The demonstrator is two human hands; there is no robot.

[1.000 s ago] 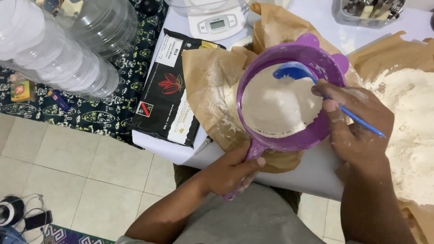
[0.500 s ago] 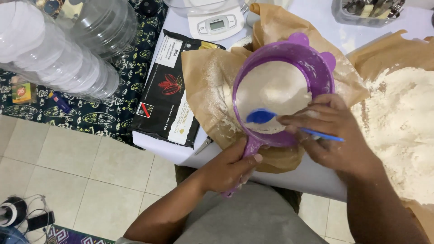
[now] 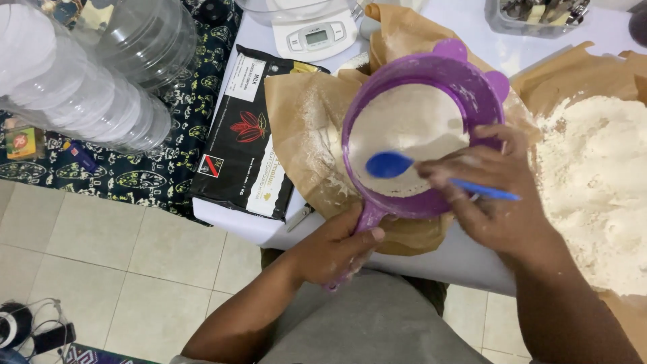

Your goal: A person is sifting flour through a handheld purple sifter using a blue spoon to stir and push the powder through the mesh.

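- The left hand (image 3: 337, 246) was wrapped tight around the handle of a round purple plastic sieve (image 3: 421, 135), holding it above a sheet of brown baking paper (image 3: 303, 135) at the near edge of the white table (image 3: 465, 259).
- The right hand (image 3: 495, 195) pinched a slim blue plastic spoon (image 3: 391, 164), fingers curled narrowly on the handle, with the bowl of the spoon resting on the white flour (image 3: 408, 128) inside the sieve.
- As a judgement, the step in hand was sifting: working the flour through the mesh with the spoon.
- The flour in the sieve lay in a flat, still thick layer, so the work looked far from finished.
- The next move seemed to call for steady strokes of the spoon across the mesh, with the sieve kept level over the paper.
- A large heap of loose white flour (image 3: 596, 195) lay on more brown paper to the right.
- To the left lay a black flat packet (image 3: 246, 141); farther off stood a white digital kitchen scale (image 3: 317, 34).
- Clear plastic jars (image 3: 87, 87) lay at the far left.
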